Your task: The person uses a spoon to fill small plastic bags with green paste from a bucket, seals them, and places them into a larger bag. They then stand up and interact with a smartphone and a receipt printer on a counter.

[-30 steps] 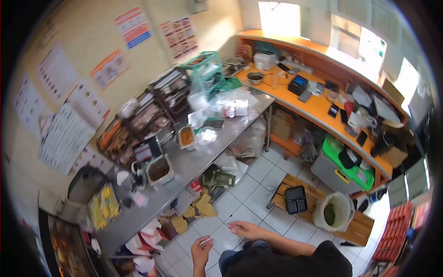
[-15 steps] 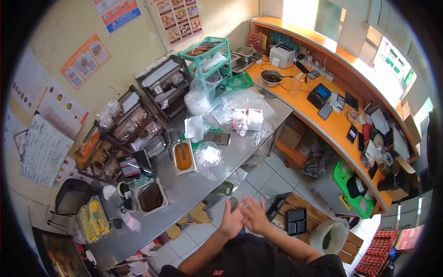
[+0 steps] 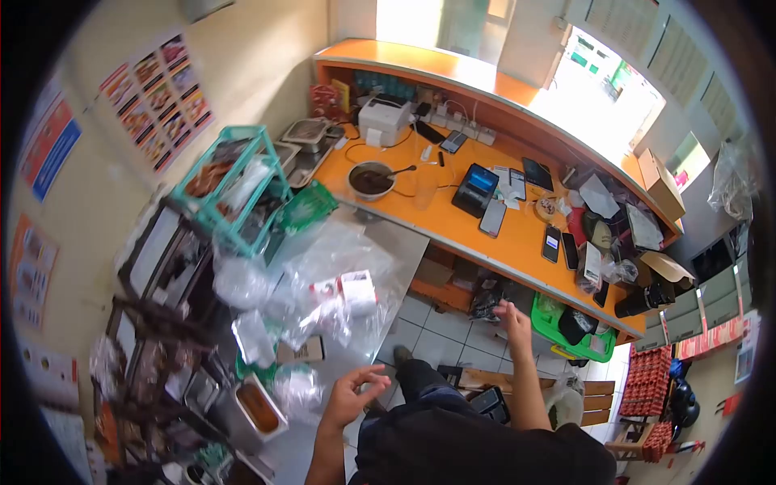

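Note:
My left hand (image 3: 351, 395) is raised over the floor beside the steel table (image 3: 398, 279), fingers apart and holding nothing. Farther right, my right hand (image 3: 514, 323) is up in front of the orange counter (image 3: 453, 242), its fingers apart and empty. Near my left hand, on the table, lie a clear plastic bag (image 3: 297, 388), a phone (image 3: 301, 350) and a metal tray of orange-brown sauce (image 3: 257, 406). A white and red box (image 3: 358, 292) rests among plastic sheets farther back.
A metal bowl (image 3: 371, 179), a printer (image 3: 383, 120), a tablet (image 3: 475, 191) and several phones sit on the counter. A teal rack (image 3: 263, 194) stands at the left. Below are a green-lidded bin (image 3: 550, 327) and a wooden pallet (image 3: 598, 396).
My hands were together and have moved apart, left hand to the left, right hand to the right and up. The view has turned right, toward the counter, and a foot shows on the tiles.

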{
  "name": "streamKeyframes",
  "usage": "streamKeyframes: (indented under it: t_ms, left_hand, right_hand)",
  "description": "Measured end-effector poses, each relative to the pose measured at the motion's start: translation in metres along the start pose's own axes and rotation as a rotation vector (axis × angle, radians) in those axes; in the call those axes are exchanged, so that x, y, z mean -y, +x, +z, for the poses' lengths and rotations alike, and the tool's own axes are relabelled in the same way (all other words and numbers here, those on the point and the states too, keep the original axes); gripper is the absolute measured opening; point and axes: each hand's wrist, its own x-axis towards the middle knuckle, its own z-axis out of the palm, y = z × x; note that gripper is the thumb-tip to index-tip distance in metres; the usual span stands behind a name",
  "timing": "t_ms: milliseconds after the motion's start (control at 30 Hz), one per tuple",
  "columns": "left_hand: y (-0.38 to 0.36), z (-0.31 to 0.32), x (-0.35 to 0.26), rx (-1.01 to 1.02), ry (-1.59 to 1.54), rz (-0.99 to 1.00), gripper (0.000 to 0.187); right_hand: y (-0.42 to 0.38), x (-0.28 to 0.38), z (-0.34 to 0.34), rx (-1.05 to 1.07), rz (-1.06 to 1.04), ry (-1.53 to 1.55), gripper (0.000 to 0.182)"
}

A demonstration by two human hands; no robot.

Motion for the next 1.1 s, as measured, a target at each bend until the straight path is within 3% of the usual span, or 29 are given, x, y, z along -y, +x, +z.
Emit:
streamKeyframes:
  t_ms: [100,133,167,200,233,367,433,600,667,733,833,933,1033,1100]
  left_hand:
    - [0.035,-0.008,-0.007,0.031,0.097,-0.117,0.038]
    - [0.05,-0.014,0.003,0.042,0.102,-0.091,0.042]
    - [0.064,-0.02,0.012,0.051,0.107,-0.066,0.045]
    - [0.08,-0.018,0.013,-0.031,-0.007,-0.119,0.047]
    - [0.099,-0.011,0.005,-0.089,-0.105,-0.113,0.045]
    - [0.189,0.009,-0.018,-0.261,0.121,-0.152,0.035]
    - [0.229,0.02,-0.019,-0.423,0.096,-0.033,0.03]
    - [0.278,0.044,-0.054,-0.363,0.11,-0.111,0.028]
    - [0.285,0.048,-0.058,-0.367,0.144,-0.175,0.029]
    - [0.291,0.048,-0.058,-0.366,0.171,-0.227,0.029]
    - [0.309,0.051,-0.04,-0.453,0.18,-0.268,0.03]
    - [0.337,0.07,-0.035,-0.548,0.157,-0.199,0.029]
    - [0.37,0.098,-0.036,-0.546,0.107,-0.247,0.029]
    - [0.384,0.112,-0.038,-0.375,0.158,-0.305,0.029]
  right_hand:
    - [0.096,0.019,0.006,-0.036,-0.322,-0.025,0.021]
    - [0.129,0.034,0.01,-0.101,-0.464,-0.206,0.018]
    - [0.163,0.041,0.017,-0.108,-0.397,-0.032,0.023]
    - [0.198,0.05,0.014,-0.128,-0.448,-0.234,0.033]
    - [0.236,0.052,0.013,-0.134,-0.378,-0.234,0.038]
    - [0.372,0.03,0.011,-0.137,-0.19,-0.124,0.046]
    - [0.436,0.007,0.002,-0.2,-0.439,-0.382,0.043]
    - [0.539,0.011,-0.025,-0.176,-0.251,-0.656,0.053]
    - [0.535,0.019,-0.033,-0.13,-0.147,-0.792,0.058]
    - [0.529,0.027,-0.021,-0.153,-0.401,-0.663,0.056]
    - [0.5,0.015,-0.017,-0.172,-0.503,-0.766,0.05]
    - [0.475,0.012,-0.023,-0.169,-0.474,-0.774,0.042]
    - [0.462,0.007,-0.028,-0.2,-0.407,-0.717,0.043]
    - [0.461,0.011,-0.024,-0.218,-0.47,-0.763,0.043]
